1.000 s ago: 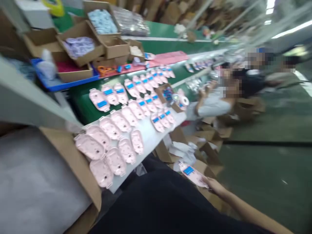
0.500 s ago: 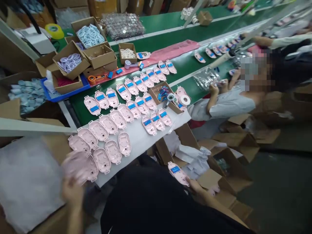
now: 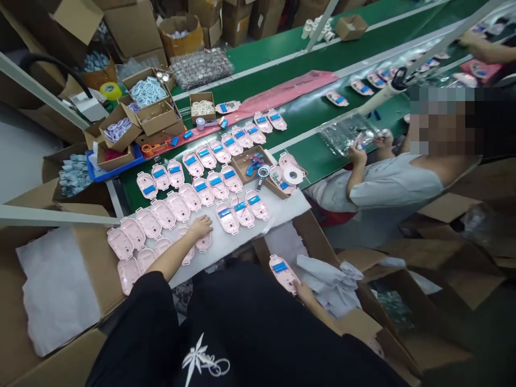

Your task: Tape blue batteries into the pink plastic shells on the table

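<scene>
The right hand (image 3: 305, 294) grasps one pink shell (image 3: 283, 274), long axis slanting toward the table's (image 3: 221, 245) near edge. The left hand's (image 3: 201, 226) grip I cannot tell.

casings (image 3: 163, 214) in rows on the worktop (image 3: 284, 207), roll (image 3: 287, 176) toward the right

Pink shells (image 3: 288, 281): smooth plastic, low sheen. Blue packs (image 3: 279, 266): glossy. Green surface (image 3: 306, 105): smooth, reflective. Carton (image 3: 102, 269): matt brown cardboard. Black shirt (image 3: 242, 322): matt cloth. Clear bag (image 3: 338, 137): shiny thin plastic.
</scene>
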Demonstrator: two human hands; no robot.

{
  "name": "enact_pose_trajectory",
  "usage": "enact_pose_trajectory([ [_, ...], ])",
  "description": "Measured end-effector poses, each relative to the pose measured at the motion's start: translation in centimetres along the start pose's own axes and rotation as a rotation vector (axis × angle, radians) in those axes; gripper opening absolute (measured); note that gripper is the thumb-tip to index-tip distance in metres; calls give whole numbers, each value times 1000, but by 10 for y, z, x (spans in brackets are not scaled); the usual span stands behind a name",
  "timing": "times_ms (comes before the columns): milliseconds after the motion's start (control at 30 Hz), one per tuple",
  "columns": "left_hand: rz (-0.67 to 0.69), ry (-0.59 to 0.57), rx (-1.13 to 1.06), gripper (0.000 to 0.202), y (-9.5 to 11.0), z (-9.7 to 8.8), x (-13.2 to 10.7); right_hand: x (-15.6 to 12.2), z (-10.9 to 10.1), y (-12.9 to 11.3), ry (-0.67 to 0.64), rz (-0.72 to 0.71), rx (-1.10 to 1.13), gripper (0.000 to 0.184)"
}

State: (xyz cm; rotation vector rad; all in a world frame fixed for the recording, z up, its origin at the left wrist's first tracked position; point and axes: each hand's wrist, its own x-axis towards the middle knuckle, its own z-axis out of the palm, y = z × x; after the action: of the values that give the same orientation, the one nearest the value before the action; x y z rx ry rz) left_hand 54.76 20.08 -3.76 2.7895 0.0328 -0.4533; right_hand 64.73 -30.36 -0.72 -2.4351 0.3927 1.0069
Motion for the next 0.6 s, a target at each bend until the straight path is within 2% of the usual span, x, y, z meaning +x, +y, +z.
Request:
enact_pose_trajectory([
  [100,-100,11,-11,38,7,22,-9,2,-7,14,-47,-24,48,14],
  [200,-340,13,-34,59,21,53,-41,5,-12,20,-123,-81,109,19],
  [267,-509,-3,-57,70,33,72,-60,8,-13,12,-210,-110,185,26],
  [400,-715,2,-107,78,55,96,-69,14,-14,-32,-375,-140,249,48],
  [500,-776,42,-145,78,67,101,-65,15,-9,-77,-488,-225,290,57],
  [600,-821,86,-178,78,78,104,-71,12,8,-121,-562,-300,369,58],
])
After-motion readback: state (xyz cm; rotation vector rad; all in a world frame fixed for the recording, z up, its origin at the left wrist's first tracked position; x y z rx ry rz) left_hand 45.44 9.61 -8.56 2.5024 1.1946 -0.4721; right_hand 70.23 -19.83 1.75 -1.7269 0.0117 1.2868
